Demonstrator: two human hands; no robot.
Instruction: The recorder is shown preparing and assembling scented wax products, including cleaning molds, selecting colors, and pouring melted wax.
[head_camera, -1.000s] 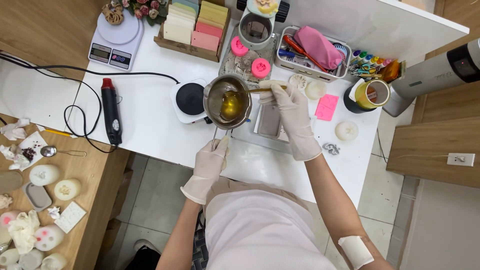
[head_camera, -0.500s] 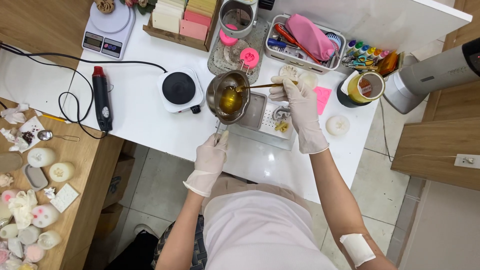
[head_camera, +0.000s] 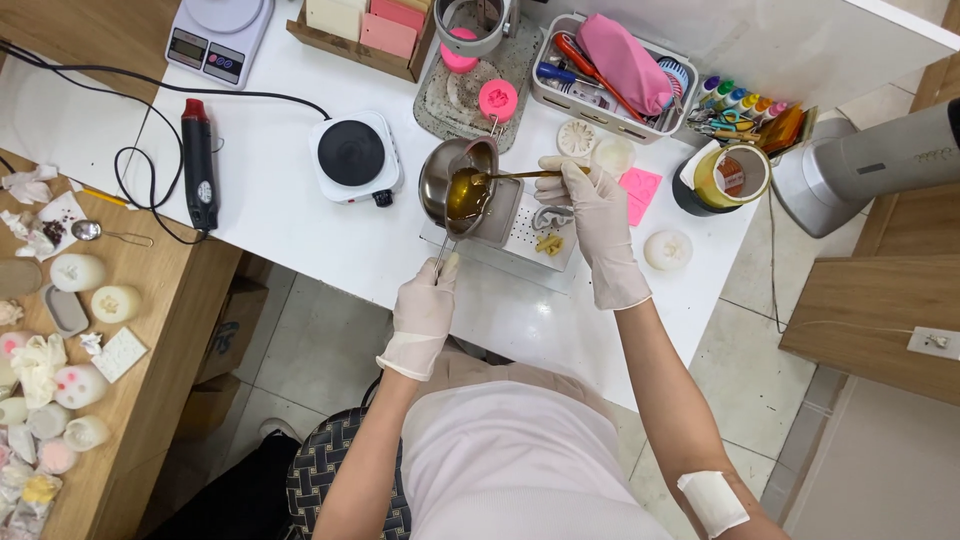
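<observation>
**Pot tilted over the mould tray, stick in the melt**

Your left hand (head_camera: 424, 305), in a thin white glove, is clenched around the slim wire handle of the pot (head_camera: 458, 187). The pot is a small round vessel of polished steel with a pouring lip. It is tilted, and a pool of clear amber liquid (head_camera: 463, 196) sits against its lower wall. You hold it above the white table (head_camera: 300, 215), over the left end of the tray (head_camera: 520, 240).

Your right hand (head_camera: 598, 212), also gloved, pinches a thin stick (head_camera: 520, 175) between thumb and fingers. The stick lies nearly level, and its far end dips into the liquid.

The tray is a shallow rectangle with a pale, dotted floor. A grey curved mould piece and a small yellow piece rest on it, just beside your right hand.

To the left of the pot stands a square white hotplate (head_camera: 353, 155) with a flat black disc on top. It is near the pot but apart from it. Further left lies a black heat gun (head_camera: 199, 165) with a red tip, its cord looping across the table.

Behind the pot, a round pink mould (head_camera: 497, 99) sits on a speckled mat. A flat pink square (head_camera: 639, 187) lies right of your right hand, and a round white candle (head_camera: 668, 249) lies below it.
</observation>
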